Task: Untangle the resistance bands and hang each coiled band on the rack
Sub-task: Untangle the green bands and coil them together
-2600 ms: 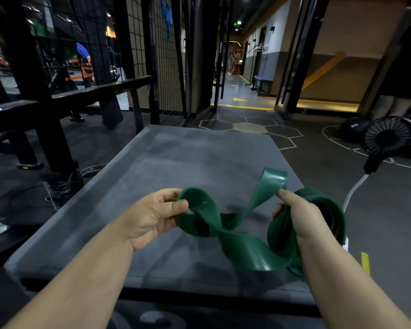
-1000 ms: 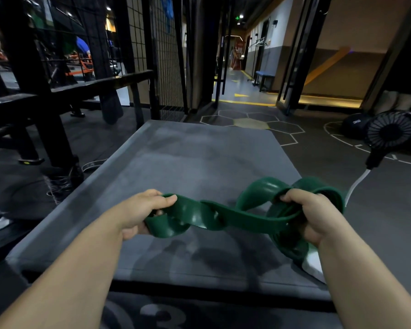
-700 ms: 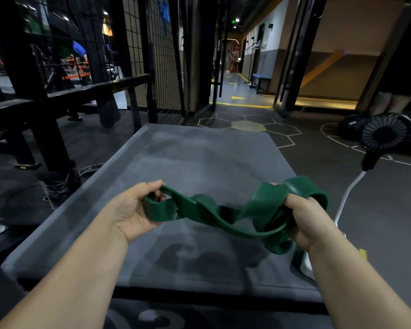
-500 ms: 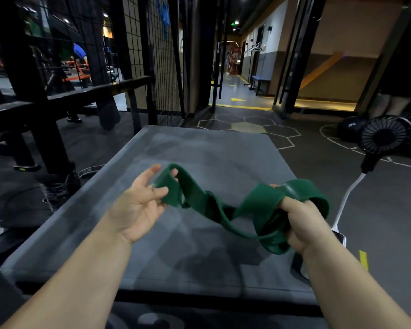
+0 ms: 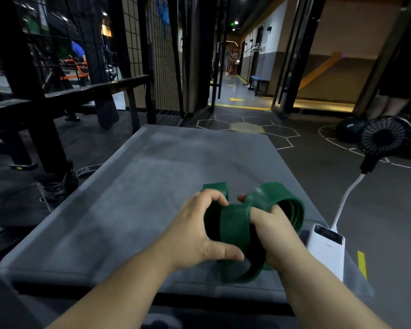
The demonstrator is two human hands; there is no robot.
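Green band (image 5: 235,229): we hold it bunched into loose coils over the near right part of the mat.
Left hand (image 5: 195,236): our fingers curl over the coil, thumb hooked beneath, clamped on the band.
Right hand (image 5: 273,231): our fingers wrap round the coils, gripping them.
Grey mat (image 5: 128,210): a padded platform under our hands.
Power bank (image 5: 328,248): white, at the mat's right edge, cabled to a black fan (image 5: 384,138).

Right hand (image 5: 274,236): fingers mostly hidden inside green resistance band (image 5: 235,230) coil. Power bank (image 5: 328,248) near end behind right forearm (image 5: 318,283). Bystander (image 5: 388,106) at right edge: legs only, torso cut off.
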